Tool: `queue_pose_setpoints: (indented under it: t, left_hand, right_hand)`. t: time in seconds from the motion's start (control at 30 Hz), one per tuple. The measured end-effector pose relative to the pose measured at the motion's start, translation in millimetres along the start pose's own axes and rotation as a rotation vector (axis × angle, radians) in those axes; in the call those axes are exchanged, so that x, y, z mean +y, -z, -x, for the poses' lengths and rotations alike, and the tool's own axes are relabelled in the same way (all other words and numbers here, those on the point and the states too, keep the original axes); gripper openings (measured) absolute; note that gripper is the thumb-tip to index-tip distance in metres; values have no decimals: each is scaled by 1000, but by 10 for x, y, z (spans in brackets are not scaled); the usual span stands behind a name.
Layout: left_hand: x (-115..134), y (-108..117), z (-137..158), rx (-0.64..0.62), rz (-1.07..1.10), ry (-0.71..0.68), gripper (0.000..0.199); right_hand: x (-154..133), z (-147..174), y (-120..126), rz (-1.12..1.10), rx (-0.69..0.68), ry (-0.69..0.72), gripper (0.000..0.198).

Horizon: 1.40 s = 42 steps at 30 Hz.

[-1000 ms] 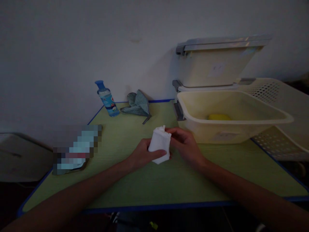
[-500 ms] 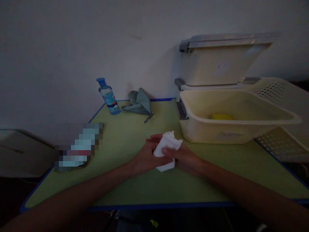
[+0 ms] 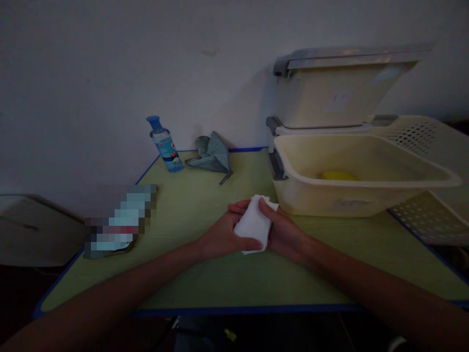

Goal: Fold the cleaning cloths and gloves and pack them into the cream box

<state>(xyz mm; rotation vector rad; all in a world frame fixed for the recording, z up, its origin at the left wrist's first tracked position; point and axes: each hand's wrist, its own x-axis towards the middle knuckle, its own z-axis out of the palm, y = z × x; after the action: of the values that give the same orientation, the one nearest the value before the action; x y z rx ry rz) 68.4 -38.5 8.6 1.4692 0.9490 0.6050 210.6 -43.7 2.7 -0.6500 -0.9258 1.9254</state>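
A small white bundle, folded and soft like cloth or tissue (image 3: 252,225), is held between both hands above the front middle of the table. My left hand (image 3: 223,236) grips its left side, with the thumb across the lower front and the fingers behind. On the other side, my right hand (image 3: 287,230) presses its thumb on the upper front, its fingers hidden behind the bundle. Just beyond my right hand stands an open cream tub (image 3: 326,201) with grey handles and a yellow item (image 3: 339,175) inside, too little seen to name.
A blue bottle (image 3: 166,146) and a folded grey-green fabric piece (image 3: 210,154) stand near the wall. A blurred-out flat item (image 3: 122,220) lies at the table's left. Behind the tub is another lidded container (image 3: 322,100). A perforated white basket (image 3: 434,210) is at the right.
My right thumb has moved up the front of the white bundle, toward its top edge. The bundle looks flatter and smoother. Both hands keep hold of it.
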Motion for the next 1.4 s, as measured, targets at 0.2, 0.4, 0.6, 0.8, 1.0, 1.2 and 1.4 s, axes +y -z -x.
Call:
queue_pose_setpoints:
  t: [0.2,0.4,0.6,0.8,1.0,1.2,1.4]
  left_hand:
    - [9,30,-26,-69,-29,-38,33]
    - [-48,32,-36,-134,-49,-92,54]
    - [-77,52,-68,-159,-29,-216,70]
    - [-26,166,-89,-107,-47,23,37]
    - [-126,271,-151,136,170,-25,39]
    - [-186,324,-203,286,446,-165,38]
    - [-191,335,-229,387,481,-218,32]
  right_hand:
    - [-29,5,-55,-63,66,-40,33]
    - [-50,31,-80,-103,104,-131,34]
    - [-75,58,-95,-61,72,-133,34]
    - [-82,25,-50,-42,139,51,34]
    - [-104,-10,-5,27,240,251,27]
    - [-69,-27,26,85,352,244,24]
    - [-31,-48,62,147,370,176,27]
